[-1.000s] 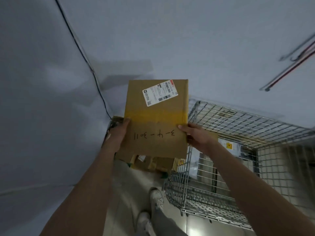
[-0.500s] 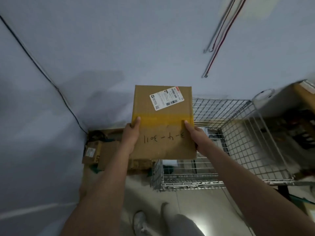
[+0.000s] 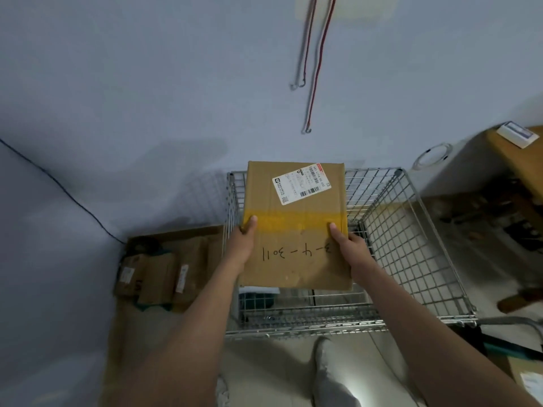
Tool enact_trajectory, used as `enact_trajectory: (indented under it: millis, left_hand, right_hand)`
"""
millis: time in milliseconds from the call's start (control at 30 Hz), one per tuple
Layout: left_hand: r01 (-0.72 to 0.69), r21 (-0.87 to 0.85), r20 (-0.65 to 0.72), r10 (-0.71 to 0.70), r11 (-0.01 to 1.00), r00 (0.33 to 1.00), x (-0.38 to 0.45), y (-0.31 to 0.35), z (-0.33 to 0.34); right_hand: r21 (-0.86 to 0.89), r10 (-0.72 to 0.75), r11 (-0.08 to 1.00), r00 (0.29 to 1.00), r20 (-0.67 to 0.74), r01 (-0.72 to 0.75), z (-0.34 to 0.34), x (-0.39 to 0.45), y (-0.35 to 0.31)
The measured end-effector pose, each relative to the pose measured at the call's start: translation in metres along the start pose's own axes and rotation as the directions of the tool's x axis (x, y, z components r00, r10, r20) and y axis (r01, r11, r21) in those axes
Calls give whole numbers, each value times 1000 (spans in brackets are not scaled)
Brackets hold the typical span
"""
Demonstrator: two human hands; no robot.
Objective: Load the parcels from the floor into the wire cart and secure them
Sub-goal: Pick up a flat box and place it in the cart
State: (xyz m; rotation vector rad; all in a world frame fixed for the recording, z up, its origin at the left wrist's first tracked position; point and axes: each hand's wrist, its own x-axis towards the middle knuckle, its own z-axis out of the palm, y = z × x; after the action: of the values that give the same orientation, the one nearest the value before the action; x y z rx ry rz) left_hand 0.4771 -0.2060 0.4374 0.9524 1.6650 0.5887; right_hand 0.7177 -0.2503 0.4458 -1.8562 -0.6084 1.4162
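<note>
A brown cardboard parcel [image 3: 296, 224] with a white shipping label, a yellow tape band and handwritten "3-4-3011" hangs over the open top of the wire cart [image 3: 411, 239]. My left hand [image 3: 245, 240] grips its left edge, thumb on top. Its right edge is held by my right hand [image 3: 351, 245] the same way. Inside the cart, below the parcel, something white and dark shows through the mesh. Several more brown parcels [image 3: 155, 277] lie on the floor left of the cart, by the wall.
Red and white cords with hooks [image 3: 311, 83] hang on the wall above the cart. A wooden desk [image 3: 517, 160] with clutter beneath stands at right. A dark cable [image 3: 58, 183] runs down the left wall. My legs and shoes are in front of the cart.
The parcel has moved right, from above the floor pile to over the cart's opening. My view has turned right, and both hands keep their hold.
</note>
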Motion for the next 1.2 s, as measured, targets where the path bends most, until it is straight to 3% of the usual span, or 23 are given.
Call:
enact_trajectory:
  millis: [200, 400, 667, 900, 1200]
  left_hand:
    - [130, -22, -11, -131, 991, 991, 28, -4, 99]
    - [206, 25, 0, -206, 978, 979, 51, -13, 151]
    - [118, 108, -27, -116, 987, 993, 112, -61, 190]
    - [167, 188, 59, -180, 968, 982, 182, -127, 229]
    - [150, 355, 61, -183, 923, 981, 270, -244, 280]
  right_hand:
    - [-30, -2, 1000, 999, 41, 3, -83, 56, 2]
    - [-61, 39, 998, 997, 65, -35, -121, 112, 20]
    - [-69, 126, 990, 992, 23, -124, -121, 177, 63]
    - [-91, 270, 959, 963, 14, -268, -116, 248, 132]
    - [-152, 352, 921, 934, -69, -358, -93, 349, 244]
